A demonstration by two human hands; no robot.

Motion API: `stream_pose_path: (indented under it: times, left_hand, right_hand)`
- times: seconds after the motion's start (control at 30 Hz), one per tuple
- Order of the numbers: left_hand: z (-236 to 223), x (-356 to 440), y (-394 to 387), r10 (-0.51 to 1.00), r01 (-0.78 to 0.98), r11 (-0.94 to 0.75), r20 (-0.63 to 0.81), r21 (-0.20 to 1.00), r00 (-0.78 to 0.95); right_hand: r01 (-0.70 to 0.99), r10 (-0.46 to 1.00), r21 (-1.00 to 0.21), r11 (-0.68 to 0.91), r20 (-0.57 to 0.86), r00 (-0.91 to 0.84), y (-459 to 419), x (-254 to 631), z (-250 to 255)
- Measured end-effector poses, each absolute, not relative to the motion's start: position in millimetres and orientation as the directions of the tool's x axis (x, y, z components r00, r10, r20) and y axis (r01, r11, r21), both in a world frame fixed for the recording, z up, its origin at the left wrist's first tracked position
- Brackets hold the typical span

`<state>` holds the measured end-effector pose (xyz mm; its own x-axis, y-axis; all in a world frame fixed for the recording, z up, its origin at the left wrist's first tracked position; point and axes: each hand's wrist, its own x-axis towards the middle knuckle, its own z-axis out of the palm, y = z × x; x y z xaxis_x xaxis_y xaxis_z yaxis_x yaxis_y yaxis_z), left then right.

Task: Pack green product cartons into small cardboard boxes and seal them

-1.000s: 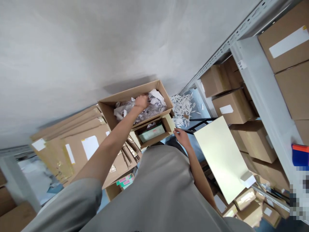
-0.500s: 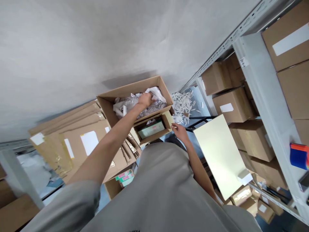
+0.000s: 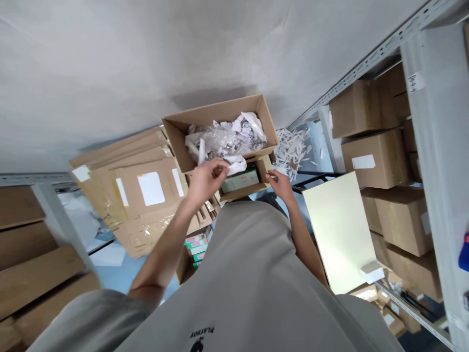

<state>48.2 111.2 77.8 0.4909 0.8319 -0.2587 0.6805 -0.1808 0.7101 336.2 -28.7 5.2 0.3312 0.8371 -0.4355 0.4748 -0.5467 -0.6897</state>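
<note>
My left hand [image 3: 207,178] is closed in a pinch on a crumpled white paper wad [image 3: 236,165], held just over the near rim of a large open cardboard box [image 3: 220,111]. That box is filled with clear plastic wrap and white paper scraps [image 3: 227,139]. Below it stands a smaller open box [image 3: 264,168] with a green-and-white packet [image 3: 240,181] inside. My right hand [image 3: 280,185] hovers by that small box's right flap, fingers loosely bent and apart, nothing in them.
A pale cream board [image 3: 339,230] leans at my right. Metal shelving [image 3: 432,122] with several sealed cartons [image 3: 366,156] runs along the right. Flattened cardboard sheets [image 3: 142,195] lie at the left. White strips [image 3: 291,151] litter the blue floor.
My left hand came out of the large box toward me, now pinching a white paper wad. My right hand stayed by the small box. The view shifted right and down.
</note>
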Motion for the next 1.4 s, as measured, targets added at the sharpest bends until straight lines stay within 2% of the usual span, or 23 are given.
stream_pose_path:
  times: [0.07,0.17,0.23,0.37,0.43,0.5,0.63,0.7,0.77,0.97,1.17,1.27,1.4]
  left_hand:
    - [58,57,87,0.809,0.657,-0.176,-0.272,0.733,0.521]
    - [28,77,71,0.751,0.694,-0.223,-0.334,0.684,0.570]
    - [21,87,76,0.739,0.701,-0.269,-0.324,0.661,0.590]
    - [28,98,128,0.805,0.694,-0.330,-0.193,0.640,0.561]
    - [28,110,171,0.814,0.727,-0.359,-0.185,0.585,0.551]
    - [20,130,215,0.803,0.788,-0.394,-0.240,0.473,0.546]
    - [-10,178,276,0.745,0.876,-0.409,-0.462,0.254,0.482]
    - [-23,195,286,0.707,0.877,-0.428,-0.523,0.217,0.475]
    - [-30,202,287,0.712,0.876,-0.436,-0.517,0.206,0.475]
    - [-10,179,274,0.803,0.891,-0.383,-0.388,0.245,0.452]
    - [76,88,199,0.815,0.757,-0.406,-0.172,0.512,0.554]
    - [98,48,138,0.784,0.693,-0.382,-0.183,0.612,0.593]
    - [72,31,76,0.754,0.700,-0.328,-0.271,0.634,0.599]
  right_hand:
    - [0.496,0.847,-0.687,-0.531,-0.425,0.319,-22,334,2]
    - [0.528,0.851,-0.668,-0.525,-0.419,0.316,-16,331,1]
    - [0.548,0.851,-0.652,-0.524,-0.421,0.313,-16,328,1]
    - [0.555,0.844,-0.636,-0.535,-0.436,0.313,-23,326,5]
    - [0.543,0.834,-0.634,-0.551,-0.444,0.328,-27,326,7]
    - [0.528,0.821,-0.629,-0.571,-0.451,0.351,-31,327,10]
    - [0.499,0.791,-0.614,-0.611,-0.467,0.395,-37,328,18]
    - [0.489,0.779,-0.606,-0.627,-0.474,0.411,-40,327,22]
    - [0.481,0.768,-0.599,-0.640,-0.484,0.420,-43,324,25]
    - [0.479,0.770,-0.603,-0.637,-0.495,0.402,-43,324,24]
    - [0.538,0.813,-0.614,-0.578,-0.491,0.312,-28,330,16]
    - [0.589,0.829,-0.598,-0.544,-0.493,0.264,-17,331,17]
    - [0.693,0.835,-0.525,-0.494,-0.508,0.210,-4,330,19]
